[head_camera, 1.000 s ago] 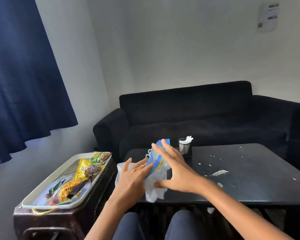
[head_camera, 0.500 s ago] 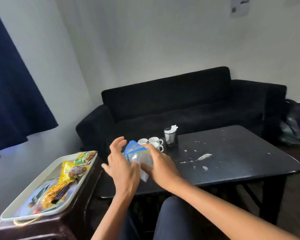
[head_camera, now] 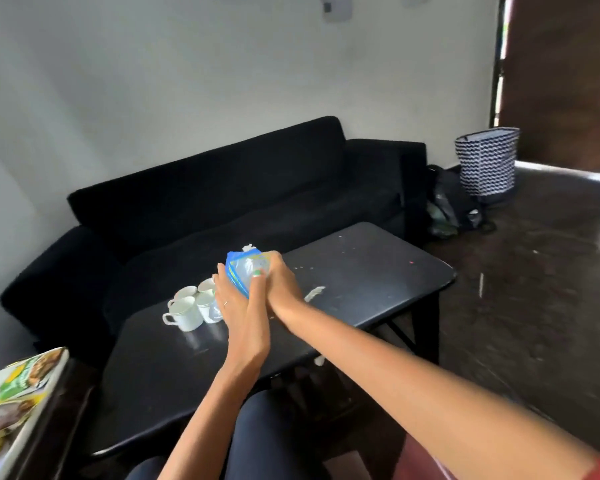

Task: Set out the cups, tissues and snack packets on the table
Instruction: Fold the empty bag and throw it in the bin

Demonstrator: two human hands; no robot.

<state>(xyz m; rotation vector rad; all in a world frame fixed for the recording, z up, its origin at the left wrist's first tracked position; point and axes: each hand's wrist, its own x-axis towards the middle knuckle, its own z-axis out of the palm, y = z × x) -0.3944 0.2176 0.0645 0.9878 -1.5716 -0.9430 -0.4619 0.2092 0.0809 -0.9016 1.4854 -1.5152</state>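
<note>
Both hands, left hand (head_camera: 238,303) and right hand (head_camera: 280,285), clamped the blue-edged clear plastic tissue packet (head_camera: 246,271) at frame centre above the black table (head_camera: 378,271); tissue step seemingly underway, lowering onto bare tabletop due next.

— Anything you can read from where you're standing?

— No, not a word. The blue tissue packet (head_camera: 246,273) carries print, but it's a blur.

— And the snack packets (head_camera: 13,393) on the tray (head_camera: 32,415)?

— Green and yellow wrappers with pictures; the lettering is too smeared to make out.

— The cups (head_camera: 187,311)?

— One has a faint mark on its side, illegible. The wall plate (head_camera: 336,6) up top shows dark patches, nothing readable.
</note>
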